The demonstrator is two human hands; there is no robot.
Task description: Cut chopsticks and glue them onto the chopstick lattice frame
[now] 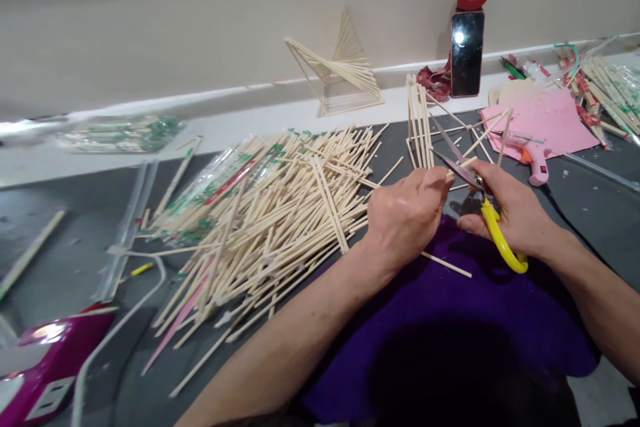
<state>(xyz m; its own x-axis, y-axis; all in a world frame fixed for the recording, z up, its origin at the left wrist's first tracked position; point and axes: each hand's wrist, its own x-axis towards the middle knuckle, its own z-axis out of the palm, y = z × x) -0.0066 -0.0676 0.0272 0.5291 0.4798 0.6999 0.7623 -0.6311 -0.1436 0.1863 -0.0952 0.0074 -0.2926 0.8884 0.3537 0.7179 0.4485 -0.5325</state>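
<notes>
Right of middle, the left hand (407, 210) squeezes a stick (468, 163); the loosely curled right hand (520, 210) holds scissors (500, 240). Hold still, cut straight.

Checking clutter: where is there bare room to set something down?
Grey tabletop between the lone stick and the clear plastic strips; white ledge between the bagged sticks and the stick star. Crowded: the stick pile, and around left hand and right hand.

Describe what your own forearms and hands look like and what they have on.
The left hand and right hand wear no gloves. The left forearm and right forearm show no sleeve along their visible length, and no watch or bracelet shows on either wrist.
</notes>
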